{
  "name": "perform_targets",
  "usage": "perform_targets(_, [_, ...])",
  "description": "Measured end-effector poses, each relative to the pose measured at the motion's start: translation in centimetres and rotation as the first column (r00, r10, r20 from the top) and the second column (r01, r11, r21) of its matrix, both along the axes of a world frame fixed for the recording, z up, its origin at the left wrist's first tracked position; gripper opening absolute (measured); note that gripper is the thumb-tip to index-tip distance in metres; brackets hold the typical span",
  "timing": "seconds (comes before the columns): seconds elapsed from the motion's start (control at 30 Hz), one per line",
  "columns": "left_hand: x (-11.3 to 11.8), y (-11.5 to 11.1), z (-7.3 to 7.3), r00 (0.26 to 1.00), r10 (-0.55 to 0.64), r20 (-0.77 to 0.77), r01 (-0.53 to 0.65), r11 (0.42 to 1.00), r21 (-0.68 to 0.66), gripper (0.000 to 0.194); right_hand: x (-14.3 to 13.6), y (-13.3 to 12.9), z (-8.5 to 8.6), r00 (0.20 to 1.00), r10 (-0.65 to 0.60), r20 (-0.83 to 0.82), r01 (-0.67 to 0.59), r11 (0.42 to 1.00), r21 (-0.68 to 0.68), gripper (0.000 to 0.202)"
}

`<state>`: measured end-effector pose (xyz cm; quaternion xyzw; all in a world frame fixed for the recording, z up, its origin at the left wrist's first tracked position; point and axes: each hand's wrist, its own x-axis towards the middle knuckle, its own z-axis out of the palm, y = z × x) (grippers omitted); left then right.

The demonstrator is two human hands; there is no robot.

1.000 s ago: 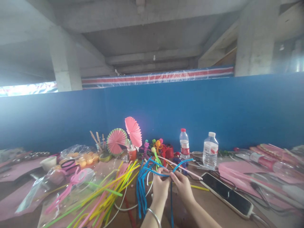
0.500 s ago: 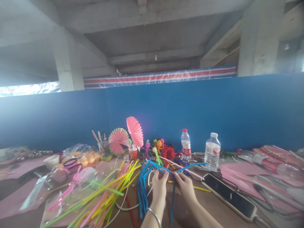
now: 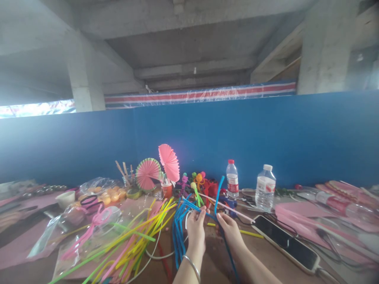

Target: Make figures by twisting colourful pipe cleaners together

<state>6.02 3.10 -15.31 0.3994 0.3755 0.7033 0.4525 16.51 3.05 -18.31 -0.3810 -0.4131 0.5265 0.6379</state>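
blue pipe cleaners (image 3: 219,195): pinched in grip of left hand (image 3: 196,227) and right hand (image 3: 230,230) | phone (image 3: 286,242): laid on counter (image 3: 214,256), right of hands

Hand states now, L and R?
Left hand: fingers closed on a blue strip.
Right hand: fingers closed on the blue strip.

Before you stand two clear, glossy plastic bottles (image 3: 265,193), pleated matt pink paper fans (image 3: 169,162) and fuzzy yellow stems (image 3: 139,232).
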Motion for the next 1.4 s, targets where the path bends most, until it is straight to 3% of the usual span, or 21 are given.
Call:
perform_targets(0.33, [-0.3,0.5,-0.9,0.998,-0.065,-0.009,0.065,0.998,-0.028,0.029,-0.2,-0.2,-0.2,0.933,0.286,-0.219,-0.291,0.957,0.009,0.019])
perform_targets(0.53, [-0.3,0.7,-1.1,0.977,-0.201,0.076,0.201,0.980,0.011,0.025,-0.1,0.0,-0.7,0.923,0.233,-0.305,-0.256,0.966,-0.036,0.014])
perform_targets(0.67, [-0.2,0.4,-0.5,0.950,-0.272,0.152,0.274,0.962,0.010,0.035,-0.1,-0.1,-0.7,0.929,0.207,-0.306,-0.230,0.972,-0.042,0.014])
perform_targets(0.83, [-0.2,-0.2,-0.3,0.845,-0.429,0.319,0.469,0.881,-0.059,0.046,0.0,-0.1,-0.6,0.933,0.212,-0.292,-0.243,0.967,-0.075,0.019])
perform_targets(0.97, [-0.2,-0.3,-0.4,0.790,-0.508,0.344,0.559,0.826,-0.064,0.045,0.2,0.1,-0.6,0.944,0.201,-0.261,-0.229,0.970,-0.082,0.024])
perform_targets(1.03, [-0.2,-0.1,-0.5,0.815,-0.482,0.321,0.521,0.852,-0.045,0.041,0.1,0.1,-0.5,0.944,0.209,-0.254,-0.235,0.969,-0.078,0.025])
perform_targets(1.2, [-0.5,0.6,-0.6,0.940,-0.274,0.204,0.273,0.962,0.033,0.025,-0.2,-0.1,0.0,0.953,0.227,-0.199,-0.240,0.970,-0.041,0.029])
perform_targets(1.4, [-0.7,0.8,-0.3,0.989,-0.094,0.112,0.091,0.995,0.032,0.025,-0.3,0.0,0.1,0.960,0.226,-0.163,-0.237,0.970,-0.053,0.036])
